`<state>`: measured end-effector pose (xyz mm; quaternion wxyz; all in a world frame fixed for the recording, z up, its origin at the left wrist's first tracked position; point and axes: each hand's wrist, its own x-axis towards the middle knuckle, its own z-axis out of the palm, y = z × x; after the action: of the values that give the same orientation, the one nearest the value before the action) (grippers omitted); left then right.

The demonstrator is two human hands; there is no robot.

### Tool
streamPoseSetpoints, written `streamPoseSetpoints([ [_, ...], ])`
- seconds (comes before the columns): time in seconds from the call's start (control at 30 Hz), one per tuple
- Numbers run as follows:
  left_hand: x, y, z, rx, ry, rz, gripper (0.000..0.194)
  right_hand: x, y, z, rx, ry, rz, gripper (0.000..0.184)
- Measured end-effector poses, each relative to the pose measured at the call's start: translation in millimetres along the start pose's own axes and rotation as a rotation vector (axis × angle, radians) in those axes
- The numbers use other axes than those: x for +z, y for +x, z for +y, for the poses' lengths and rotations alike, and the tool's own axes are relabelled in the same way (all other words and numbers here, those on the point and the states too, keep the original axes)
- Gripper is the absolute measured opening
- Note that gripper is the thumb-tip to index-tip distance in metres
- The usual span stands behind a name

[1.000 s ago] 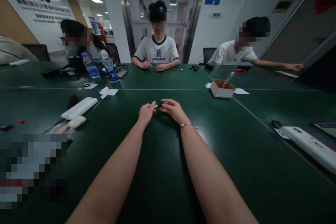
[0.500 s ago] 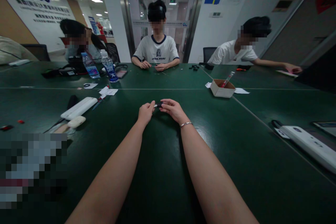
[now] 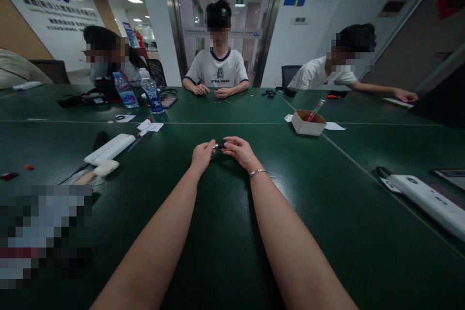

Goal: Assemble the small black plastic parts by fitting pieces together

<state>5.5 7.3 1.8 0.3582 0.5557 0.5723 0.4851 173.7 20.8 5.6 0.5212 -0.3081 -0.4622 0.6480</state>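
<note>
Just above the green table [image 3: 225, 213], a small slim object [image 3: 219, 146] with a silvery left part and a black right part lies level between my hands. Its exact kind is too small to make out. My left hand [image 3: 202, 157] is closed, thumb and fingers pinching the silvery end. From the other side my right hand [image 3: 238, 151] grips the black end with curved fingers, which hide part of it. A silver bracelet [image 3: 258, 172] circles my right wrist.
Left of my hands lie a white power strip [image 3: 109, 150], a pale rounded object [image 3: 106, 168] and paper tags [image 3: 150, 127]. Two bottles [image 3: 151, 94] stand farther back. An open cardboard box [image 3: 308, 123] is at the right, another white strip [image 3: 428, 201] nearer. Three people sit across the table.
My hands and the slim object stay in almost the same place. At the far right, a person's outstretched hand has shifted slightly over a pale flat thing.
</note>
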Motion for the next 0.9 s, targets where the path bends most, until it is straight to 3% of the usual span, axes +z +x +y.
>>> streamPoseSetpoints([
  [0.43, 0.1, 1.0, -0.3, 0.145, -0.049, -0.033, 0.023, 0.7, 0.7, -0.9, -0.004, 0.018, 0.078, 0.026],
  [0.63, 0.9, -0.9, 3.0, 0.221, -0.117, -0.048, 0.023, 0.8, 1.5, -1.2, -0.002, 0.016, 0.078, 0.024],
  [0.8, 2.5, -3.3, 7.2, 0.096, -0.176, -0.097, 0.025, 1.7, 2.8, 0.2, 0.024, -0.005, 0.076, 0.023],
  [0.9, 3.1, -1.8, 5.0, 0.082, -0.171, -0.064, 0.021, 2.0, 2.8, 0.4, 0.027, -0.012, 0.056, 0.025],
])
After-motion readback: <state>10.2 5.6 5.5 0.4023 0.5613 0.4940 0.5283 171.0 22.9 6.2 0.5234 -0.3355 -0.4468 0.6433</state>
